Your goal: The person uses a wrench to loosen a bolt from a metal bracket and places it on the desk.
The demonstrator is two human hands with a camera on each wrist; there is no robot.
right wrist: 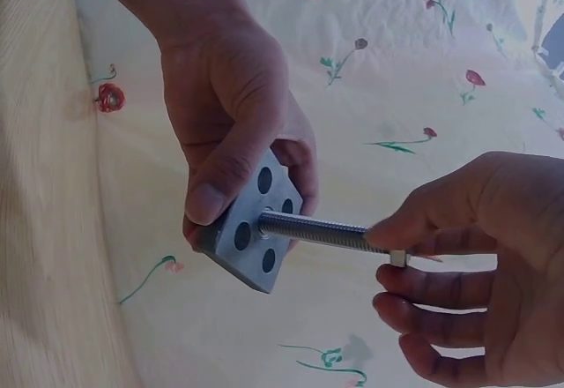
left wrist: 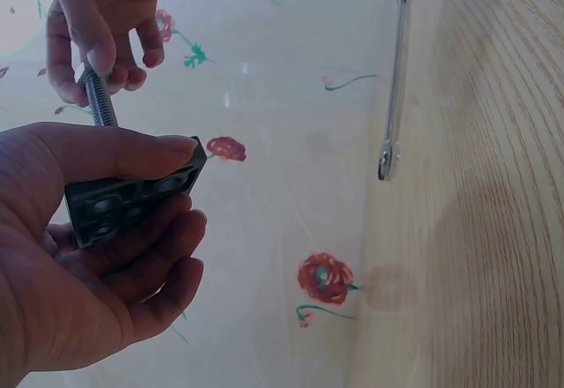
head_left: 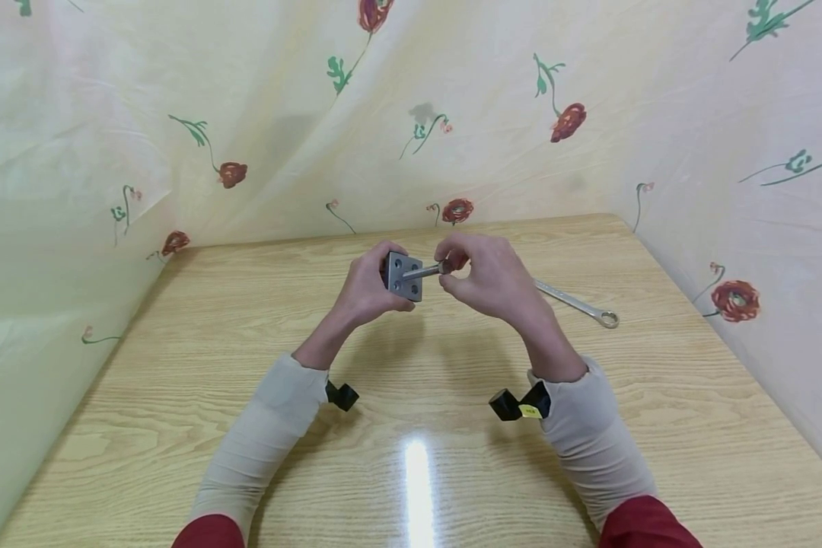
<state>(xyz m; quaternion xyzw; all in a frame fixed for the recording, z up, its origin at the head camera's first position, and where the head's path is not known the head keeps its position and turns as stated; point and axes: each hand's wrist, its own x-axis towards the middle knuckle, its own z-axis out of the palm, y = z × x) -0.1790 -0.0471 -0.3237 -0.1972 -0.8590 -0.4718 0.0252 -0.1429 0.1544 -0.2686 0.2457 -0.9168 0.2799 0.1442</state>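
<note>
My left hand grips a grey metal block by its edges, thumb on one side and fingers on the other. In the right wrist view the block's flat face has several dark round holes. A long threaded bolt stands out from the middle of that face, its far end hidden in the block. My right hand pinches the bolt's head between thumb and index finger, the other fingers loosely bent. Both hands hold these parts above the table. The left wrist view shows the block's darker, hollowed underside.
A combination wrench lies on the wood-grain table just right of my right hand. Flowered cloth hangs along the back and both sides of the table. Black wrist cameras hang beneath both forearms.
</note>
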